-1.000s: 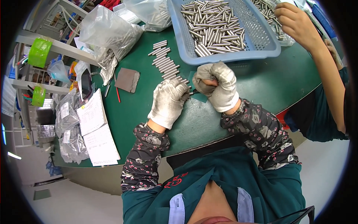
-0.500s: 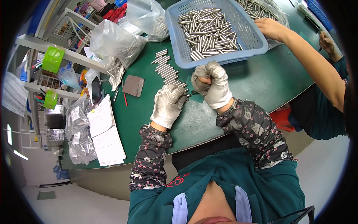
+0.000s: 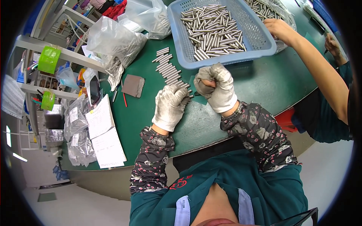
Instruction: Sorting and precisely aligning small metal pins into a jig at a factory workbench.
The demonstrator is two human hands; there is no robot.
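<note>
A slanting row of short metal pins (image 3: 168, 70) lies side by side on the green table. My left hand (image 3: 169, 105), in a whitish work glove, is closed at the row's near end, and a pin end pokes out past its fingertips. Just to the right, my right hand (image 3: 217, 86) is closed too, its glove grey at the fingers and one bare fingertip showing. A small dark tip (image 3: 197, 93) sits between the two hands; what my right fingers hold is hidden. Beyond them stands a blue plastic basket (image 3: 226, 62) heaped with loose metal pins (image 3: 213, 32).
Clear bags of pins (image 3: 117, 41) stand at the far left. Nearer lie a brown abrasive sheet (image 3: 133, 86), a red stick (image 3: 125, 100), a phone (image 3: 94, 90) and papers (image 3: 107, 145). At right, a co-worker's arm (image 3: 320, 64) reaches behind the basket toward another bag of pins (image 3: 266, 9).
My hands stay almost in place, both still closed. The view has shifted slightly, and the co-worker's hand sits a little farther right beside the basket.
</note>
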